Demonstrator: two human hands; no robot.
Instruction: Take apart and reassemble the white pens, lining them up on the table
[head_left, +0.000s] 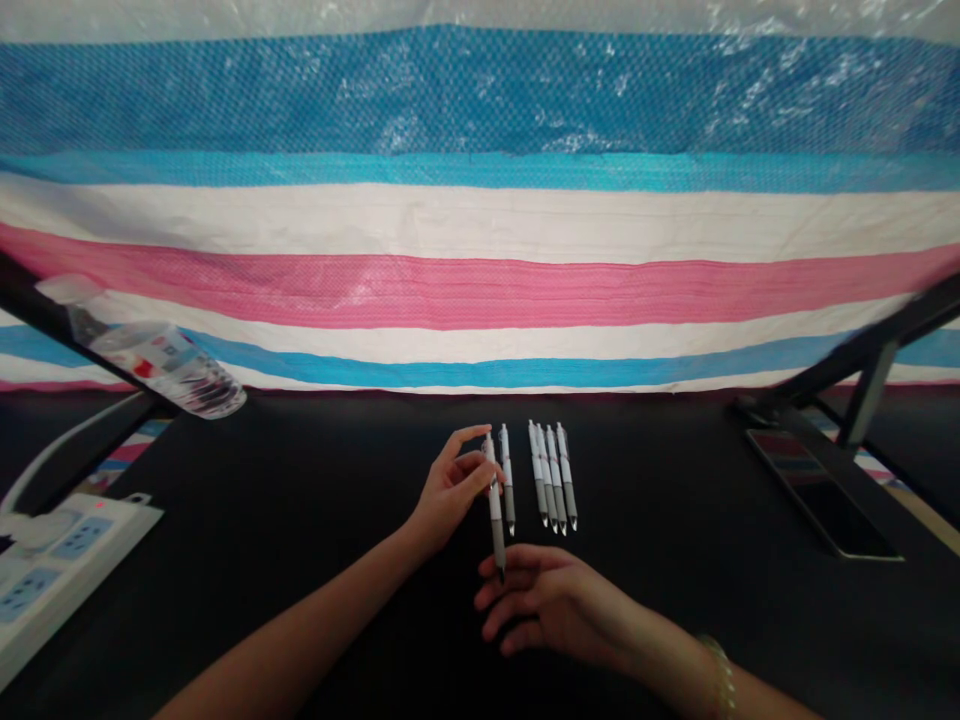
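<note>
My left hand (459, 487) pinches a white pen with a grey grip (494, 500) by its upper part, index finger on the top end and tip pointing down toward me. Just below, my right hand (551, 605) has its fingers apart, and the pen's tip overlaps its index finger; I cannot tell whether they touch. A second pen (507, 470) of the same kind lies on the black table right behind the held one. Farther right, a row of several matching pens (551, 470) lies side by side, tips toward me.
A power strip (82, 545) with a plugged-in cable lies at the left edge. Behind it, a clear plastic bottle (169, 360) appears tilted. On the right a phone (821, 495) lies beside a black metal bracket (870, 385). A striped plastic sheet (480, 290) hangs at the back.
</note>
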